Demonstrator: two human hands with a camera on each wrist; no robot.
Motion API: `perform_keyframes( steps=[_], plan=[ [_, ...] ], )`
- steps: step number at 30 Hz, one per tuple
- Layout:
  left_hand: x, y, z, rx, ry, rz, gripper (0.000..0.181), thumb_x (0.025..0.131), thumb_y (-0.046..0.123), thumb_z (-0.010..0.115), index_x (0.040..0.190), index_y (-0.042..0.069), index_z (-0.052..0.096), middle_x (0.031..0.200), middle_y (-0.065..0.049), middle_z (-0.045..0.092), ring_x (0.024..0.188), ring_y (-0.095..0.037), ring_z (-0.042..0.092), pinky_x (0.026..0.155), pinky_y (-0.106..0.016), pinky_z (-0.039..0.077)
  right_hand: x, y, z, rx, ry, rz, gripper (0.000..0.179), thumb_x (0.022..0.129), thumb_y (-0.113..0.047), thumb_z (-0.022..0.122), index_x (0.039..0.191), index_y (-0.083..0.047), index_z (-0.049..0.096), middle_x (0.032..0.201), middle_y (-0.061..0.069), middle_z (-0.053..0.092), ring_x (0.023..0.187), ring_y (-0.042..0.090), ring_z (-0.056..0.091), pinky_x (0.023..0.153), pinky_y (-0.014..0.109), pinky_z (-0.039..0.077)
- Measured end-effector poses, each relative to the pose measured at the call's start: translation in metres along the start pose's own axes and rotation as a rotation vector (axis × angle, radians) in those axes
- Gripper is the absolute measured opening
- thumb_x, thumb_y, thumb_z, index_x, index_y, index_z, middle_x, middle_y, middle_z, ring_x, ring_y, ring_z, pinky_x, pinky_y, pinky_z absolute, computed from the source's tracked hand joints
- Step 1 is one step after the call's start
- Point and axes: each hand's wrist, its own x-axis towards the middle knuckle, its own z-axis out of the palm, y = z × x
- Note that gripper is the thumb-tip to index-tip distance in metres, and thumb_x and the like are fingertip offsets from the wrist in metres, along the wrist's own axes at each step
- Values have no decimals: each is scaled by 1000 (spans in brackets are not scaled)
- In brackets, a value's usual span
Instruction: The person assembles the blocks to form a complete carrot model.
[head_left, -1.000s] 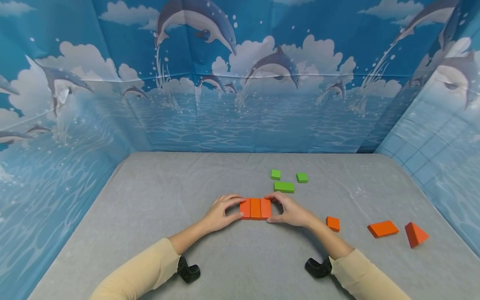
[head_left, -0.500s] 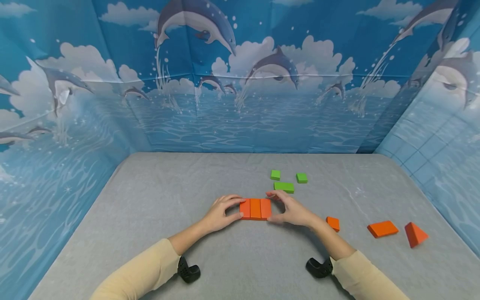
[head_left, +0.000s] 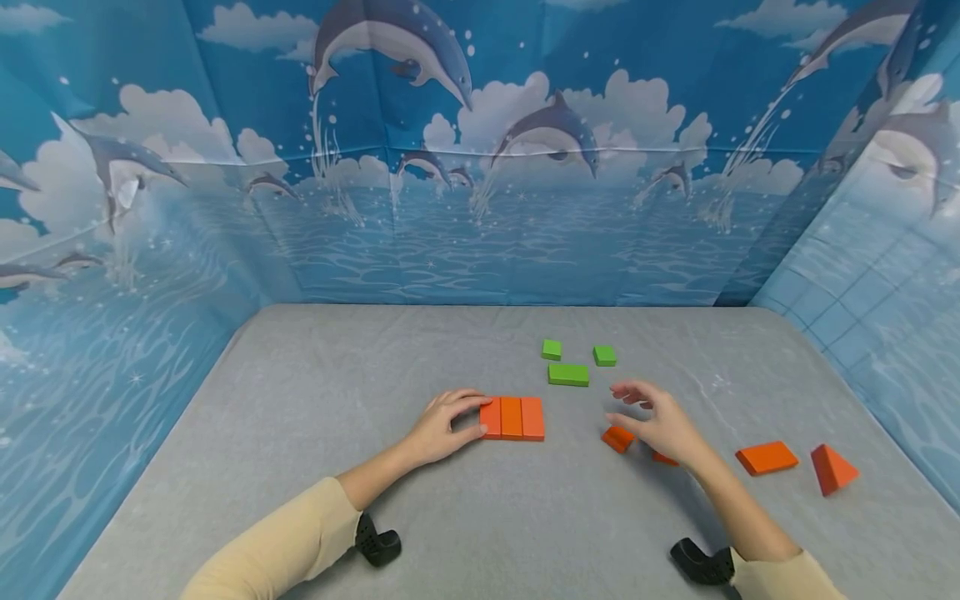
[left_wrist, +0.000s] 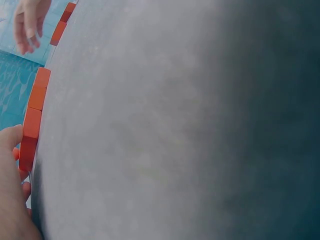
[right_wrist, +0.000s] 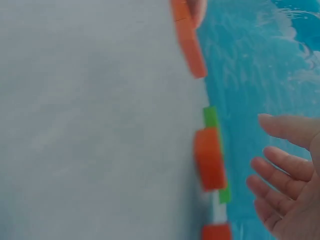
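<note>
Orange blocks, 3 in a row, lie on the desk, the row's left end pinched by fingers of the left hand. The right hand has come off its right end, fingers loose, holding nothing; seemingly the row needs only 1 hand. Beyond that end: 3 green blocks.

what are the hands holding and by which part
The left hand grips the row's leftmost orange block near its two left corners; the right hand holds nothing.
</note>
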Motion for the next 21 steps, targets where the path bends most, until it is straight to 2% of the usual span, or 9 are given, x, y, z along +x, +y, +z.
perform_keyframes(
  steps=[2,10,16,21],
  plan=[
    [0,-1,0,-2,-1,-6,43,87,30,63,127,16,56,128,-4,51,122,-23,41,100,-50,28,-8,3,-1,-30,2,14,41,80,-15,71,114,4,56,105,16,61,96,32,56,82,49,41],
    [0,-2,1,2,10,0,43,86,29,63,126,15,56,128,-4,51,122,-24,41,99,-51,28,-27,10,4,-117,37,-15,40,75,-12,75,108,3,60,101,13,65,92,31,60,79,47,45],
    [0,-3,2,3,10,5,43,86,29,63,126,15,56,127,-4,51,121,-23,42,100,-50,28,-31,11,9,-166,48,68,42,71,-22,79,102,0,62,92,6,64,86,24,59,76,38,47],
    [1,-2,1,1,8,11,43,86,29,63,126,15,57,127,-4,51,121,-23,42,100,-50,28,-31,11,11,-179,57,104,38,69,-21,80,97,-2,63,88,2,62,81,19,55,70,31,45]
  ],
)
